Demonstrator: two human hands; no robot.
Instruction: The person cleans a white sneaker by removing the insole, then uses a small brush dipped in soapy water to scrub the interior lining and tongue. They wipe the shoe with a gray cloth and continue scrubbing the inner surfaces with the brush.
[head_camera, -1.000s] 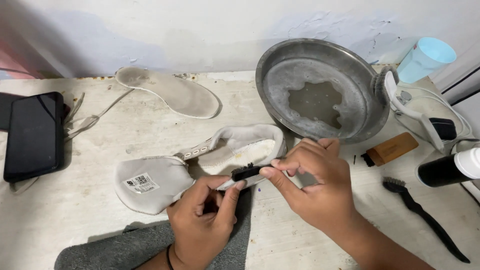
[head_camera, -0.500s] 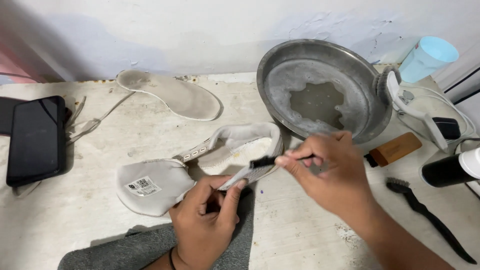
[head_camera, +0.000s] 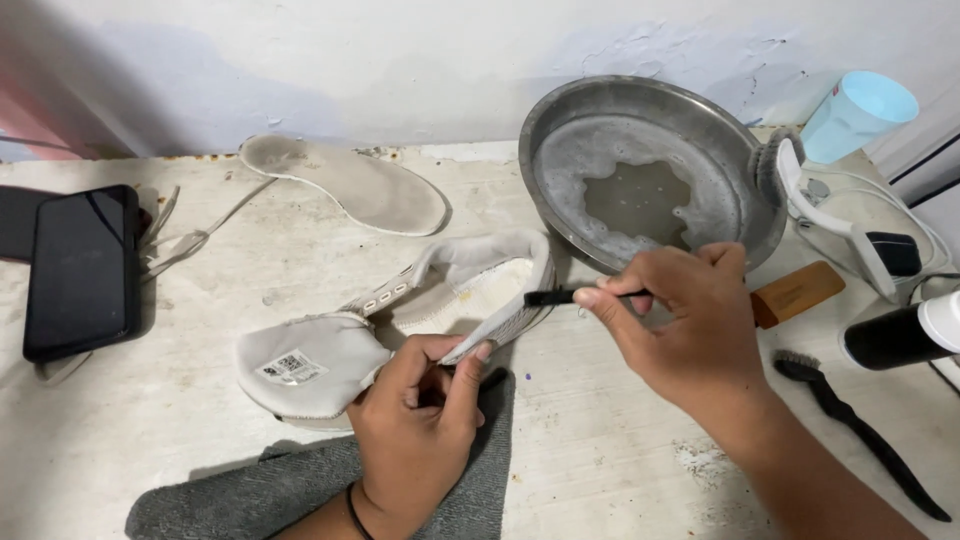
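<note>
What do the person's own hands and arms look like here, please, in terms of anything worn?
Both are bare: no gloves, no sleeves in view. The left hand has a thin dark band around its wrist. The right hand and its forearm carry no band, watch or ring that shows.

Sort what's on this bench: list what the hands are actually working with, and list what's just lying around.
In hand:
left hand gripping the pale shoe
right hand holding a small black brush at the shoe's heel

Lying about:
insole
phone
metal pan with soapy water
blue cup
long black brush
grey cloth
</note>
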